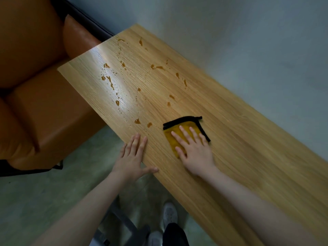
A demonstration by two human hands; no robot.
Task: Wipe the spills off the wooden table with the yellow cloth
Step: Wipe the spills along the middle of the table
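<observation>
Roughly two dozen amber spills [136, 80] left across the far half of the wooden table [239, 157], none visibly wiped yet. Scattered from the far left corner, beside an orange sofa [35, 86], down toward the near edge. Two drops [142, 123] nearest the cloth, just to its left. Near half of the table apparently dry, though glare and blur make fine droplets hard to rule out. Judged barely begun: cloth laid down and pressed, first pass toward the puddles yet to be made, nearly all of the wiping left.

At left, left hand [132, 157] flat on the table's near long edge, fingers [140, 144] straight and close together, thumb spread along the rim, nothing held; likely a brace for the reach ahead. Palm partly past the edge, over the grey floor [44, 192].

At right, right hand [192, 148] pressed palm-down on the yellow cloth [173, 139], fingers straight and fanned apart, not curled around the fabric. Cloth folded, black-trimmed, lying flat on the table toward the near edge, about midway along its visible length, mostly covered by the hand. Black hem showing along its far and right sides. Clean wood to the right of it.

Below the table's near edge, grey shoes [169, 215] on the floor.
</observation>
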